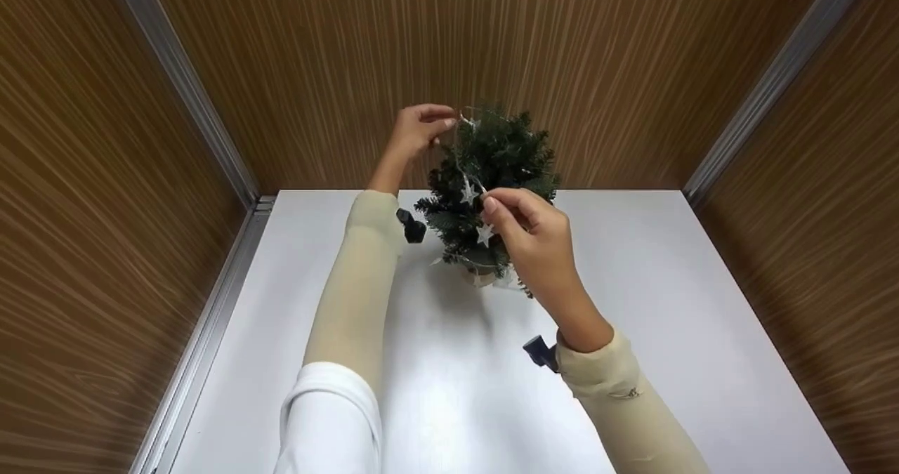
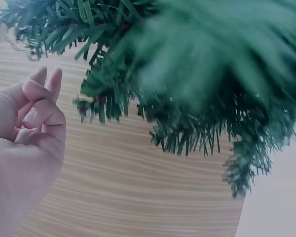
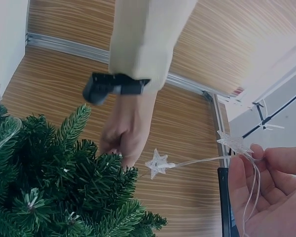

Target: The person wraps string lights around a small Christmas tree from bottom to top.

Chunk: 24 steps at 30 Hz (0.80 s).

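A small green artificial Christmas tree (image 1: 502, 151) stands at the back of the white table, partly hidden by my right hand. A string light with clear plastic stars (image 1: 469, 193) hangs about its front. At the tree's upper left, my left hand (image 1: 414, 131) pinches the string near the top branches; in the left wrist view its fingertips (image 2: 42, 81) are close together beside the branches. My right hand (image 1: 537, 239) is before the tree, pinching the wire between thumb and index finger, next to a star (image 3: 234, 143). Another star (image 3: 158, 164) hangs on the wire between the hands.
The tree's base (image 1: 480, 276) rests on the white table (image 1: 449, 390), with more stars and a small pale thing (image 1: 509, 279) beside it. Wood-grain panels (image 1: 337, 74) with metal edge rails (image 1: 189, 88) enclose the back and sides.
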Available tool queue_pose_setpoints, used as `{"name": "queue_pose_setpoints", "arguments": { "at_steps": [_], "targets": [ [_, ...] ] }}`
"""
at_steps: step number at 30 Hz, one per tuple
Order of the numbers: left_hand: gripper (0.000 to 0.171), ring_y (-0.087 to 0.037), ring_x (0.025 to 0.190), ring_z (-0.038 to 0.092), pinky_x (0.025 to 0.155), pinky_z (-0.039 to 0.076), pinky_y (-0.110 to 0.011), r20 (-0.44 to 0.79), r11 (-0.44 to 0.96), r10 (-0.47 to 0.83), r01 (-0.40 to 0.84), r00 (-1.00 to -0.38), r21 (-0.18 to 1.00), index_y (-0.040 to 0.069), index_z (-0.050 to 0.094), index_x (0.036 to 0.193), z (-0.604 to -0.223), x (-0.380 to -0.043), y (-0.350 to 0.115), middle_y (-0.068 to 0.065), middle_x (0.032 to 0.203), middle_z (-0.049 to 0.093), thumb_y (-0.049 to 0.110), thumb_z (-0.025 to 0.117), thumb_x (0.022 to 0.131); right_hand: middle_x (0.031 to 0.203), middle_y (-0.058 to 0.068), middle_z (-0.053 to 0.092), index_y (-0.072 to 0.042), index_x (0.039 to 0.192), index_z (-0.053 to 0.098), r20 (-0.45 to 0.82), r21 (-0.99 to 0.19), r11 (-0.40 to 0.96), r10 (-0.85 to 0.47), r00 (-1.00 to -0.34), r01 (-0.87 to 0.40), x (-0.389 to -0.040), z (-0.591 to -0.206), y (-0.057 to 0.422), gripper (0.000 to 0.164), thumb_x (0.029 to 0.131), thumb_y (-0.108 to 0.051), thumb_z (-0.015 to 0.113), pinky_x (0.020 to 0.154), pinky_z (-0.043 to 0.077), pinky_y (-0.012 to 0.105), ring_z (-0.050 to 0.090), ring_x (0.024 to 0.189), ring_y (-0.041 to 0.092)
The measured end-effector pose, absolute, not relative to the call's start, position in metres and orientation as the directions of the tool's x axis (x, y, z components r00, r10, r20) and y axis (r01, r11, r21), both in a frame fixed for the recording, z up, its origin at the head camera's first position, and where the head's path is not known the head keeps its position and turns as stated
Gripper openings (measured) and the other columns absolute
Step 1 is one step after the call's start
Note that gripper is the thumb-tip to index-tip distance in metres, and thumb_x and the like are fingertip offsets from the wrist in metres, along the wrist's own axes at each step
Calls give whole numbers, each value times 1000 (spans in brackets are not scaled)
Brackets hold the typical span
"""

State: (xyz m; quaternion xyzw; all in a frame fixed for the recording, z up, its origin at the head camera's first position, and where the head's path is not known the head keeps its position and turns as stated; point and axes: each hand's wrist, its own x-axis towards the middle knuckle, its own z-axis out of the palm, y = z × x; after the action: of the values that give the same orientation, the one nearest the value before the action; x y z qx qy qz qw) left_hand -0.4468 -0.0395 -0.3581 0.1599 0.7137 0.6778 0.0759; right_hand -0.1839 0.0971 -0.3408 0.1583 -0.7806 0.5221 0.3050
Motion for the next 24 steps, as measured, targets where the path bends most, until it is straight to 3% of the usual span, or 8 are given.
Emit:
{"name": "queue_pose_setpoints", "arguments": {
  "at_steps": [5, 13, 24],
  "targets": [
    [30, -8, 61, 51, 56, 43, -20, 236, -50, 293, 232, -926, 971, -1, 69, 122, -363, -424, -54, -8, 107, 72, 11, 71, 95, 89, 9, 70, 2, 102, 73, 651, -710, 416, 80, -755, -568, -182, -342, 101, 13, 98, -9, 66, 70, 53, 21, 66, 78, 21],
    [34, -10, 64, 50, 54, 42, -21, 346, -208, 320, 291, -882, 934, 2, 69, 121, -377, -362, -77, -3, 97, 70, 17, 76, 92, 88, 10, 70, 3, 101, 73, 664, -704, 401, 80, -743, -586, -180, -345, 100, 13, 97, -8, 66, 69, 53, 20, 65, 78, 14],
    [33, -15, 67, 52, 57, 44, -25, 495, -125, 330, 482, -804, 867, 2, 69, 123, -382, -296, -63, -4, 102, 73, 20, 72, 95, 89, 9, 69, 2, 102, 73, 653, -714, 404, 89, -752, -572, -175, -348, 101, 12, 98, -7, 66, 75, 55, 21, 66, 82, 12]
  ]
}}
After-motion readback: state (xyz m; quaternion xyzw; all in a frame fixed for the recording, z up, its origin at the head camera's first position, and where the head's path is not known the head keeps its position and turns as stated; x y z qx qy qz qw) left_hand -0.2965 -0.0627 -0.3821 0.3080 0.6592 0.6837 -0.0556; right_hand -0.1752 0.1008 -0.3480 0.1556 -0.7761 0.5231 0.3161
